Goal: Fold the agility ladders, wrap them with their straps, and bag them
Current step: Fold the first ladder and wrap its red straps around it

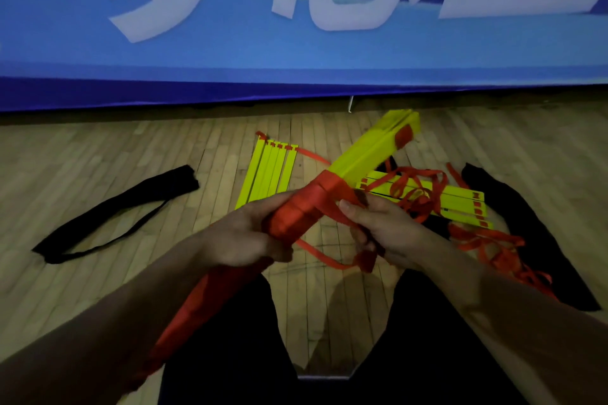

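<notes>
A folded bundle of yellow ladder rungs (368,151) slants up to the right, its lower half wound in red strap (299,210). My left hand (243,237) grips the wrapped part of the bundle. My right hand (378,227) pinches the loose red strap end (329,258) beside the bundle. A second ladder (271,171) lies folded flat on the floor behind. A third ladder (460,204) lies at the right under a tangle of red straps (418,187).
A black bag (112,217) lies on the wooden floor at the left, another black bag (533,233) at the right. A blue banner wall (296,52) closes the far side. My dark-clad legs (427,339) fill the bottom of the view.
</notes>
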A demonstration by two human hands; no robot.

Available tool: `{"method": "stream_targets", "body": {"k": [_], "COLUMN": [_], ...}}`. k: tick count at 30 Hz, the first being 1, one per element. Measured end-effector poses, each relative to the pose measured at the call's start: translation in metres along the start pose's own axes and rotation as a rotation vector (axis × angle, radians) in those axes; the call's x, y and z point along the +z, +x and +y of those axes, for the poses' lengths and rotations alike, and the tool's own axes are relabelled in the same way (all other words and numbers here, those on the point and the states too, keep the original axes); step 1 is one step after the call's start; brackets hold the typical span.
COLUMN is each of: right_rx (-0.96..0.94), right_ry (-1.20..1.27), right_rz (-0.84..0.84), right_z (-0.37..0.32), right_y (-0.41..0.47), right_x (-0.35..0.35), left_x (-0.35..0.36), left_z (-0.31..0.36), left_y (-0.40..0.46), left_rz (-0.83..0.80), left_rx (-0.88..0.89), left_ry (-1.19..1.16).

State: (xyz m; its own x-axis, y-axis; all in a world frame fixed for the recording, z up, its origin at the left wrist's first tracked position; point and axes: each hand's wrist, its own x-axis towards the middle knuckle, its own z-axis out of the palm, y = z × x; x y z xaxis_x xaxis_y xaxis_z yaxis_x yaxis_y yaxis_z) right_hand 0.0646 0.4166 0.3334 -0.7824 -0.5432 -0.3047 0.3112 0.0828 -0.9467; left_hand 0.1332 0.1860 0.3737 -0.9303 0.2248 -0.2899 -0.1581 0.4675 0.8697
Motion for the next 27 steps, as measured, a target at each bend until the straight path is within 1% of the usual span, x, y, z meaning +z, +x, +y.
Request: {"method": "stream_targets", "body": {"k": [1,3,5,6,8,9,10,12,15,16,17,18,20,21,22,24,27], "right_rx": [0.017,0.033,0.015,0.009,0.003,0.003,0.000,-0.042,-0.180,-0.216,-0.221,-0.201,-0.135,-0.110,-0.091,-0.052,0.083], "right_ry": [0.059,0.170,0.195,0.186,0.126,0.059,-0.039,-0.277,-0.563,-0.638,-0.644,-0.552,-0.249,-0.133,-0.079,-0.087,-0.179], "right_rz": [-0.037,-0.068,-0.040,-0.013,0.053,0.094,0.128,0.189,0.320,0.334,0.334,0.329,0.316,0.313,0.309,0.251,0.063], "right_z": [-0.001,-0.002,-0.001,0.000,0.001,0.002,0.002,-0.001,-0.006,-0.008,-0.012,-0.015,-0.023,-0.026,-0.027,-0.024,-0.015], "right_y": [-0.001,-0.002,0.000,0.000,0.003,0.005,0.006,0.005,0.007,0.008,0.008,0.008,0.010,0.009,0.009,0.008,0.004], "right_x": [0.001,0.005,0.010,0.013,0.017,0.017,0.017,0.017,0.014,0.014,0.015,0.015,0.014,0.014,0.012,0.008,0.007], "left_x": [-0.002,-0.003,0.002,0.006,0.018,0.025,0.029,0.032,0.037,0.039,0.041,0.043,0.045,0.046,0.048,0.048,0.044], "left_z": [0.003,0.007,0.007,0.007,0.005,0.002,-0.001,-0.008,-0.010,-0.009,-0.009,-0.009,-0.011,-0.012,-0.014,-0.016,-0.012], "left_y": [-0.002,-0.005,-0.004,-0.003,0.002,0.004,0.006,0.010,0.011,0.012,0.012,0.012,0.012,0.011,0.011,0.011,0.009], "left_rz": [-0.059,-0.116,-0.082,-0.039,0.062,0.111,0.151,0.226,0.299,0.319,0.340,0.358,0.385,0.393,0.396,0.394,0.398], "left_rx": [-0.015,-0.061,-0.128,-0.138,-0.084,-0.030,-0.003,-0.020,-0.076,-0.082,-0.084,-0.090,-0.106,-0.106,-0.102,-0.089,-0.073], "left_ry": [-0.048,-0.098,-0.087,0.004,0.325,0.464,0.542,0.611,0.723,0.745,0.762,0.786,0.861,0.890,0.905,0.897,0.809]}}
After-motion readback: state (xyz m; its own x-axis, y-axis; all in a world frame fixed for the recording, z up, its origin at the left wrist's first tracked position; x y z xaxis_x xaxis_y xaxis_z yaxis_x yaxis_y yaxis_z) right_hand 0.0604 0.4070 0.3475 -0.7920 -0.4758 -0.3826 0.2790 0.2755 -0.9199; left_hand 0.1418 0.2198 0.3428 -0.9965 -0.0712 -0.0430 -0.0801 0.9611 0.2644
